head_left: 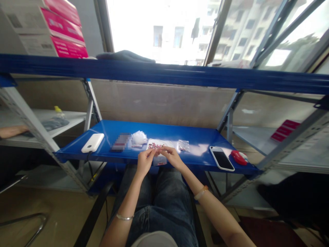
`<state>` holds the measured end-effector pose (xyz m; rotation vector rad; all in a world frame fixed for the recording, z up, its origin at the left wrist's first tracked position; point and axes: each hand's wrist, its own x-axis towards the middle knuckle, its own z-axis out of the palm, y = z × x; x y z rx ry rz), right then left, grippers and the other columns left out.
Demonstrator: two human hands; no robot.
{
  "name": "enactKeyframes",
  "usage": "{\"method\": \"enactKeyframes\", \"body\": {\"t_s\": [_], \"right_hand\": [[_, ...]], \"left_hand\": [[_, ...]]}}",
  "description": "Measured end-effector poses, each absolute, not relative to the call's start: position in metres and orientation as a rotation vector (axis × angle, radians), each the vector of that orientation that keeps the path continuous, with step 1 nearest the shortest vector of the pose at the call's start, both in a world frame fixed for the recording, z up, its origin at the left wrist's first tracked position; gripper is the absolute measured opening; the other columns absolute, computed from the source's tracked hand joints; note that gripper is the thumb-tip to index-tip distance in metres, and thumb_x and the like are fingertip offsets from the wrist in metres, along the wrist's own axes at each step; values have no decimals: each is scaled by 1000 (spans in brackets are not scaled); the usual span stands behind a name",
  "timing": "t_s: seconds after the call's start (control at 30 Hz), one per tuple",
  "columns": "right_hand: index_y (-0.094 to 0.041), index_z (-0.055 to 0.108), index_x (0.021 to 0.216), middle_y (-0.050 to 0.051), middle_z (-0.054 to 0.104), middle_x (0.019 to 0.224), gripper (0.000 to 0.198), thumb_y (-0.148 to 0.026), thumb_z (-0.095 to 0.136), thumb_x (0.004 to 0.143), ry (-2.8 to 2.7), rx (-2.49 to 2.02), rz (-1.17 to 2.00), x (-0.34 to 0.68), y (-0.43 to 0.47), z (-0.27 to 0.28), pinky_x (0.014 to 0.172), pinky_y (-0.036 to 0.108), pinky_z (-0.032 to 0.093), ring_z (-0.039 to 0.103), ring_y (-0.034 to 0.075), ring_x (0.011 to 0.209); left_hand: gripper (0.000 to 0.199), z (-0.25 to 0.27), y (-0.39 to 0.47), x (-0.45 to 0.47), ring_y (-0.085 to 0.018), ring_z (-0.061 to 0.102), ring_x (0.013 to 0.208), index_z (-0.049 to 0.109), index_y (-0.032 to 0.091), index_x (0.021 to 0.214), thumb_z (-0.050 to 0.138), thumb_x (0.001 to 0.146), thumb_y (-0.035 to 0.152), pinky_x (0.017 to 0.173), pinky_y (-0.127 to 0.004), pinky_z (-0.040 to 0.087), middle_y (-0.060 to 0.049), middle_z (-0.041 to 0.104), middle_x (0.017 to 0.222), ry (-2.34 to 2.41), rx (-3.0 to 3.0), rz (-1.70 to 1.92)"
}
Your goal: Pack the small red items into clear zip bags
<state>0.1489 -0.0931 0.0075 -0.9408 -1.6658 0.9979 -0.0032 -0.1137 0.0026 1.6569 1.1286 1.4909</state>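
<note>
At the front edge of the blue shelf, my left hand and my right hand meet with fingertips pinched together. Below the fingertips hangs a small clear plastic bag with a bit of red near its bottom. The fingers hide its upper part. Just behind my hands, several small red and white pieces lie on a white sheet. To the left is a pile of small clear bags. On the right lies a flat clear bag with small items inside.
The blue shelf also carries a white power bank with a cable, a blurred dark item, a white-edged phone and a red object. Metal posts frame both sides. Pink and white boxes stand above; another person's arm shows left.
</note>
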Motion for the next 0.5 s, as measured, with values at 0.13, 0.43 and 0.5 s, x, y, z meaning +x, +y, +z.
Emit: {"method": "enactKeyframes", "body": {"t_s": [0.13, 0.43, 0.5], "right_hand": [[-19, 71, 85, 5, 72, 90, 30, -44, 56, 80, -1686, -981, 1018, 158, -83, 4, 86, 36, 45, 64, 22, 89], [-17, 66, 93, 6, 67, 88, 47, -58, 51, 76, -1348, -1081, 892, 190, -53, -25, 50, 26, 48, 59, 17, 65], [-17, 65, 93, 6, 66, 88, 47, -59, 48, 77, -1242, -1143, 759, 205, -45, -36, 49, 26, 47, 58, 17, 64]], "left_hand": [[31, -5, -99, 0, -21, 69, 66, 73, 18, 77, 57, 81, 44, 67, -29, 52, -4, 74, 72, 1092, 1565, 1471], [42, -17, -40, 72, -18, 66, 55, 69, 13, 80, 50, 83, 50, 49, -23, 46, -5, 69, 62, 1083, 1443, 1526], [38, -26, -32, 98, -17, 66, 59, 66, 13, 92, 48, 86, 46, 51, -24, 48, -6, 71, 69, 1098, 1493, 1552]]}}
